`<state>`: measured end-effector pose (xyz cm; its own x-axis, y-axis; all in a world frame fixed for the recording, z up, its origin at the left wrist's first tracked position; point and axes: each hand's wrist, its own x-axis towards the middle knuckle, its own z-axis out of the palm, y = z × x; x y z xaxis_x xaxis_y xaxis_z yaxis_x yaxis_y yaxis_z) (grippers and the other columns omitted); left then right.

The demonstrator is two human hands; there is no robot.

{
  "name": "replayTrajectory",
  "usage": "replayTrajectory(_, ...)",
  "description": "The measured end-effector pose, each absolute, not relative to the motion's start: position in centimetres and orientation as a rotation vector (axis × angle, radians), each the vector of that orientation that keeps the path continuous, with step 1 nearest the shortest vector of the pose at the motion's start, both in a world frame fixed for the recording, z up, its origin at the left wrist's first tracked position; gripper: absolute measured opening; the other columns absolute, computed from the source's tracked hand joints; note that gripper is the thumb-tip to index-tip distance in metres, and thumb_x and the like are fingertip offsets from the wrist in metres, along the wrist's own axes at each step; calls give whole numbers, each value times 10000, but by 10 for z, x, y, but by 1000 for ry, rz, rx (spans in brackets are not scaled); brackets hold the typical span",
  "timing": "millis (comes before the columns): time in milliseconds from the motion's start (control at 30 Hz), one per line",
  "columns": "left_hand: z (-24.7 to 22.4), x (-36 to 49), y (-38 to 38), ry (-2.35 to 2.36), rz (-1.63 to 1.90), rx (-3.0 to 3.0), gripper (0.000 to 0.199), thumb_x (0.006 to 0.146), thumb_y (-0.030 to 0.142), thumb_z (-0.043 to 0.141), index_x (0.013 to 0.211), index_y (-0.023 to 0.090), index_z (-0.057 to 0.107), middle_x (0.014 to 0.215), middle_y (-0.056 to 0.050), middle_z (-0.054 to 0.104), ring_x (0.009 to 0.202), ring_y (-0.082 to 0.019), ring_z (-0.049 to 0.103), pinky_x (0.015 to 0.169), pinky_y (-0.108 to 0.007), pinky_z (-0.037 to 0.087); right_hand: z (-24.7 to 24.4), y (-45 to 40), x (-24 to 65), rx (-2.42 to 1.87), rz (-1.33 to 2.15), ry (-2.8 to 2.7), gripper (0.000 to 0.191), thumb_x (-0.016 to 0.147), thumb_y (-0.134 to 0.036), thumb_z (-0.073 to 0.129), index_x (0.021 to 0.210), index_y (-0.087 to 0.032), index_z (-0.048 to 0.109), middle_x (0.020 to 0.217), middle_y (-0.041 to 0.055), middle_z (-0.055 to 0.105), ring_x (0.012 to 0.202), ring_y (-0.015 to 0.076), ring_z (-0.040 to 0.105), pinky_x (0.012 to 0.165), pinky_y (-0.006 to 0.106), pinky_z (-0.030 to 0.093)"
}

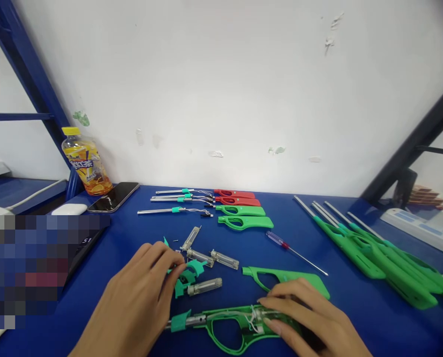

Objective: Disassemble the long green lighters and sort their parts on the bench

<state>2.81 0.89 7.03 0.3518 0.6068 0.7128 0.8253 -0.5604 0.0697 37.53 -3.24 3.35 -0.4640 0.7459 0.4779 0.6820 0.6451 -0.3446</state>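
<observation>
steady the open casing, keep the wires free

our open green casing (pixel 248 341) lies on the surface (pixel 132 287) with its inner side up. our right hand (pixel 305 317) rests on its rear end, fingers loosely curled over the clear tank (pixel 275 313); we cannot tell whether they grip it. we'd best press lightly there, so nothing lifts out, and keep fingertips off the white wires (pixel 253 320). our left hand (pixel 137 292) is beyond the casing's tube end, fingers drawn together at the teal pieces (pixel 196 267); whether they grip one, we cannot tell. we should separate those gently, without knocking the metal tube (pixel 196 321).
</observation>
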Motion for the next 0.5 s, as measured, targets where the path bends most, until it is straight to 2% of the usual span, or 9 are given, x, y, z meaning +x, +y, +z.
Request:
replayTrajectory(200, 83, -1, 23, -1346, -988, -2359, 396, 1231, 467, 510, 948, 293, 726, 890, 39, 766, 775, -169, 744, 707, -282, 564, 37, -25, 376, -1158, 205, -2281, 164, 1155, -386, 797, 1289, -412, 887, 1179, -18, 875, 1043, 165, 887, 941, 174, 707)
replayTrajectory(333, 75, 8, 27, -1333, -986, -2408, 323, 1198, 361, 550, 939, 282, 726, 896, 23, 776, 803, -178, 760, 710, -275, 581, 30, -27, 378, -1176, 207, -2269, 130, 1153, -405, 804, 1248, -417, 892, 1148, -30, 872, 1032, 159, 881, 945, 174, 701)
replayTrajectory(433, 67, 24, 28, -1291, -971, -2452, 365, 1199, 284, 508, 912, 280, 734, 885, 31, 776, 775, -171, 759, 736, -292, 597, 27, -28, 379, -1140, 157, -2272, 159, 1199, -436, 728, 1250, -402, 875, 1141, -29, 873, 1023, 151, 881, 1004, 192, 692)
replayTrajectory(500, 64, 32, 27, -1253, -964, -2475, 397, 1202, 227, 477, 911, 282, 741, 891, 45, 779, 773, -159, 766, 770, -297, 605, 29, -28, 376, -1098, 123, -2260, 209, 1232, -454, 662, 1244, -390, 861, 1126, -31, 877, 993, 141, 879, 989, 182, 688)
